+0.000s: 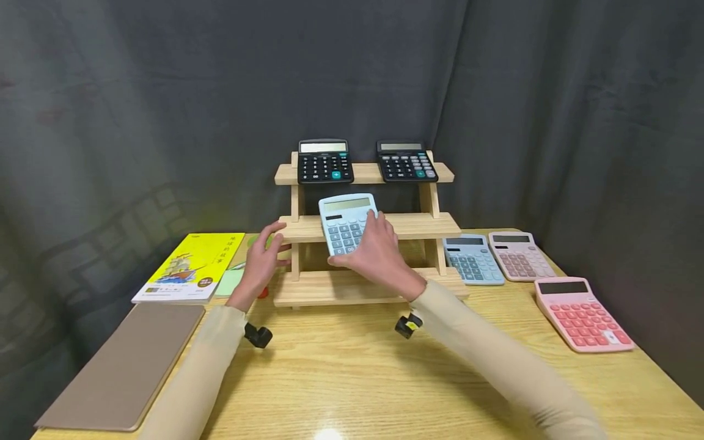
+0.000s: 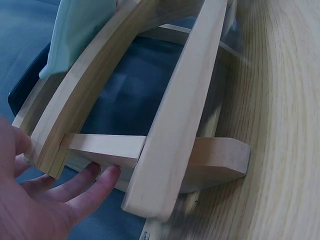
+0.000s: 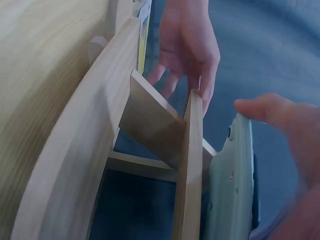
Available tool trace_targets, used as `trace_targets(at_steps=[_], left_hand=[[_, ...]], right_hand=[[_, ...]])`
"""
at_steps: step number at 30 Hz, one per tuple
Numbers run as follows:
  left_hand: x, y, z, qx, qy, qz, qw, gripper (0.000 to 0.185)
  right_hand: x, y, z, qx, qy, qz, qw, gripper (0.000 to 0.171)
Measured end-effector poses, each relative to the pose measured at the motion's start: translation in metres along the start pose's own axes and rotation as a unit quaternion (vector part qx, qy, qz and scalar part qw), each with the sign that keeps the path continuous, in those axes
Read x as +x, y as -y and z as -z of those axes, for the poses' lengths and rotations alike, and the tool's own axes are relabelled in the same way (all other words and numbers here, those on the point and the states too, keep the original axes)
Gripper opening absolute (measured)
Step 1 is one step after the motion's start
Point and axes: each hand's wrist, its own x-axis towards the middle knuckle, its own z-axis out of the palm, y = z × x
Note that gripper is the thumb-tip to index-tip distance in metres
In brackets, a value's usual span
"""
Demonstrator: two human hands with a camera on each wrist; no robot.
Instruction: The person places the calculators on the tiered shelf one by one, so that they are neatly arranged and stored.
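My right hand grips a light blue calculator by its lower right part, thumb at the bottom edge. The calculator is tilted back against the middle shelf of a three-tier wooden display stand; its side and back show in the right wrist view as a pale casing. At the stand's left side, my left hand holds the end of the middle shelf, with its other fingers below the board. Two black calculators, one left and one right, lean on the top shelf.
Right of the stand lie another light blue calculator, a pale pink one and a brighter pink one. On the left are a yellow book and a brown notebook. Dark curtains hang behind.
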Motion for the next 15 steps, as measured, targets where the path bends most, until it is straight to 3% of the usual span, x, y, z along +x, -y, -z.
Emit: trace_targets(at_steps=[8,15], left_hand=[[0.000,0.004,0.002,-0.008,0.004,-0.003,1.0000,0.043],[0.003,0.003,0.000,0.014,0.002,0.011,0.9998,0.044]], right_hand=[[0.022,0.012,-0.016,-0.007,0.001,-0.016,1.000,0.137],[0.037,0.023,-0.026,-0.012,-0.002,-0.031,0.999,0.138]])
